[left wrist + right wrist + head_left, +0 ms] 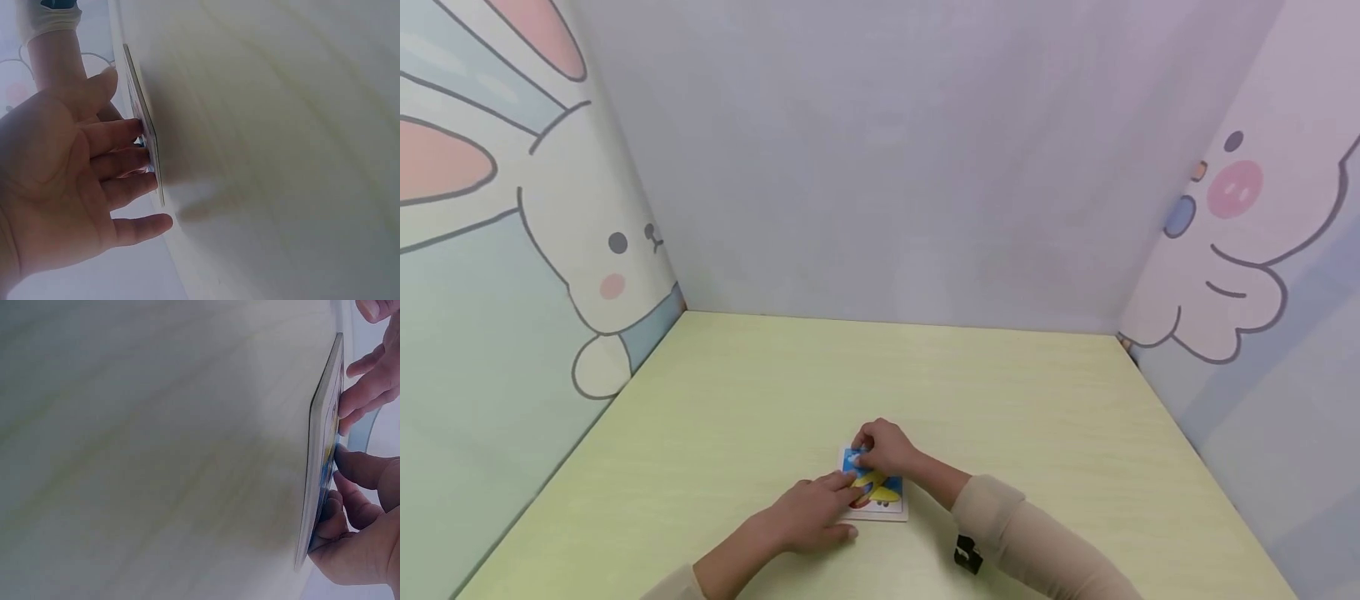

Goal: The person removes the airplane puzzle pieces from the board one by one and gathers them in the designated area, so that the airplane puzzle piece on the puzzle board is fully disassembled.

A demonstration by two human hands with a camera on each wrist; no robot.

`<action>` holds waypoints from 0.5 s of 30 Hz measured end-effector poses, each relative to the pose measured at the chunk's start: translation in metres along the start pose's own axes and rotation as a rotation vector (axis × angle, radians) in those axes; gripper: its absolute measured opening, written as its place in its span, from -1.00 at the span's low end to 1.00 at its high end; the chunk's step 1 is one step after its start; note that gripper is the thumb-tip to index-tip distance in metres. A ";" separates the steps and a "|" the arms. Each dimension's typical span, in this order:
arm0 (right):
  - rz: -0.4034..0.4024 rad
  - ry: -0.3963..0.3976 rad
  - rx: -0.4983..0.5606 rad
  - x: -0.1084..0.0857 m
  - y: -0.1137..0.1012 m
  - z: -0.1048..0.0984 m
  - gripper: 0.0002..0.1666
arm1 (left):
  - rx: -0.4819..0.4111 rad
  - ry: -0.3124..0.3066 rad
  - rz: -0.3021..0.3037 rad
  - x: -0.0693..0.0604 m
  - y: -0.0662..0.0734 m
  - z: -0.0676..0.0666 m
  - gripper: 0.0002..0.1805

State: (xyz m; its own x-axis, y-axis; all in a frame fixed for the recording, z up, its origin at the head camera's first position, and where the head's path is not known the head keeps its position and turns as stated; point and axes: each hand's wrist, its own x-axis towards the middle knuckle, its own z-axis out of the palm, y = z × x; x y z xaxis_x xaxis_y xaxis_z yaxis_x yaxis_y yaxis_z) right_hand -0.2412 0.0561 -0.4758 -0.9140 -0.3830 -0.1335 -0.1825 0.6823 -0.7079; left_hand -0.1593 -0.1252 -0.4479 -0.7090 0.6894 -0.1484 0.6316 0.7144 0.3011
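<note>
A small flat board (880, 516) bears a bright picture in blue, yellow and red, with a white border. It lies on the table near the person. The left hand (811, 512) rests its fingertips on the board's left part, fingers fairly straight and thumb spread apart. Over the upper left of the picture, the right hand (886, 447) has bent fingers, with thumb and index tips touching the surface. In the right wrist view the board (317, 444) appears edge-on; whether a loose piece is between those fingertips is hidden.
The pale yellow-green table (880, 375) extends to a plain grey back wall (880, 167). Side walls carry a cartoon rabbit (587, 208) and a pink-nosed cartoon animal (1247, 225). A small black object (967, 553) shows beside the right sleeve.
</note>
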 end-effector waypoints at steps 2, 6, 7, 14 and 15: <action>0.018 0.000 0.015 0.000 -0.002 0.000 -0.87 | -0.011 -0.013 0.000 0.001 -0.003 0.000 -0.39; 0.028 0.006 0.013 0.000 -0.003 0.001 -0.87 | -0.015 -0.026 0.001 0.003 -0.008 0.001 -0.36; 0.028 0.009 0.010 0.001 -0.003 0.001 -0.87 | -0.013 -0.026 0.003 0.003 -0.009 0.001 -0.35; 0.040 0.015 0.018 0.001 -0.006 0.000 -0.87 | -0.018 -0.025 0.017 0.006 -0.015 0.000 -0.35; 0.045 0.013 0.020 0.002 -0.007 0.000 -0.87 | -0.018 -0.026 0.021 0.006 -0.016 0.000 -0.35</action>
State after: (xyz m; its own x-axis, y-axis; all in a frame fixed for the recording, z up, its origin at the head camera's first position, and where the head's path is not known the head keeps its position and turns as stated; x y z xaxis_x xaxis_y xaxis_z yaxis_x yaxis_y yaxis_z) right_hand -0.2416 0.0505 -0.4715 -0.9256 -0.3445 -0.1566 -0.1344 0.6862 -0.7149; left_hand -0.1739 -0.1326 -0.4533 -0.6875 0.7069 -0.1661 0.6402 0.6980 0.3210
